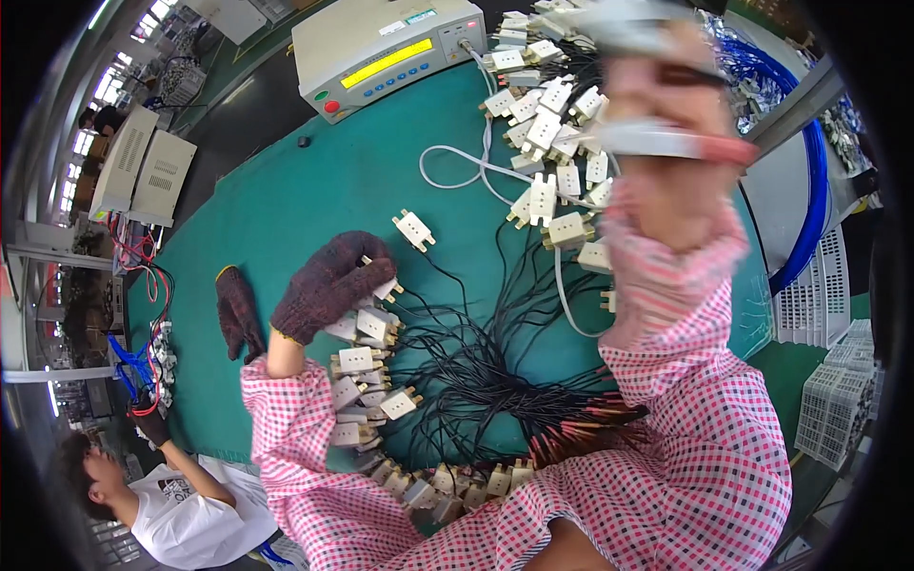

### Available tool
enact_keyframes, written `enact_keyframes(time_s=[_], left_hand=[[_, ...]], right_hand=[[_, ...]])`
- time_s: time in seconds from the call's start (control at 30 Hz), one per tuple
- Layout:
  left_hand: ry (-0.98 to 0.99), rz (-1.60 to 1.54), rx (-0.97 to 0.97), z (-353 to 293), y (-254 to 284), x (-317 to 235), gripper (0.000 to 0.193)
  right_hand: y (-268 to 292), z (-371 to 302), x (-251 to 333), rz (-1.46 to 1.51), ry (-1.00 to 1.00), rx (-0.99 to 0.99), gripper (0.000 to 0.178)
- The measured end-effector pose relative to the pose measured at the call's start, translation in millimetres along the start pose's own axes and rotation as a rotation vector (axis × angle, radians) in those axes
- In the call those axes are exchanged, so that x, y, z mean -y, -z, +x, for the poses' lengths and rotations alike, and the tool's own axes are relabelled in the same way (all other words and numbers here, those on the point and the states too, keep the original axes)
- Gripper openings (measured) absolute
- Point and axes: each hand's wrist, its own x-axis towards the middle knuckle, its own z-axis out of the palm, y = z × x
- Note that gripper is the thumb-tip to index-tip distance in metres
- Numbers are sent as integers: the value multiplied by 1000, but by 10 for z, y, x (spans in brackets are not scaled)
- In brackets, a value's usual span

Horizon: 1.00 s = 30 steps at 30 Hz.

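My left hand [333, 284], in a dark knitted glove, is closed on a small white plug block [388, 288]; its metal tabs stick out past the fingers. Close by on the green mat lies a single white block [413, 229] with a black lead. More such blocks [358, 360] sit in a curved row below the glove, their black cables [505, 381] gathered into a bundle with reddish-brown ends. My right hand [671, 95] is raised over the far right heap of white blocks [543, 128]. Motion smears its fingers and a white-and-red item [676, 143] at it.
A beige tester [390, 57] with a yellow display and buttons stands at the back, a grey cable running from it. A dark glove [238, 309] lies left. Blue cable [809, 190] and white plastic baskets [838, 395] are at the right. A co-worker [181, 504] in white works at lower left.
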Motion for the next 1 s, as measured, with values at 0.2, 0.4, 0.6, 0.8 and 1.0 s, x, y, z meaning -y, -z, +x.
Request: enact_keyframes(time_s=[0.2, 0.4, 0.6, 0.8, 1.0], left_hand=[[-281, 995, -149, 436, -289, -576, 27], [-221, 680, -37, 1101, -1024, -732, 47], [-247, 548, 35, 1116, -937, -531, 63], [-149, 626, -14, 898, -532, -528, 49], [21, 117, 2, 728, -152, -262, 53]], right_hand=[[145, 94, 801, 208, 275, 310, 29], [-16, 61, 571, 170, 186, 273, 25], [-92, 107, 448, 97, 185, 261, 27], [-186, 133, 226, -38, 140, 5, 29], [-383, 98, -230, -235, -143, -113, 26]])
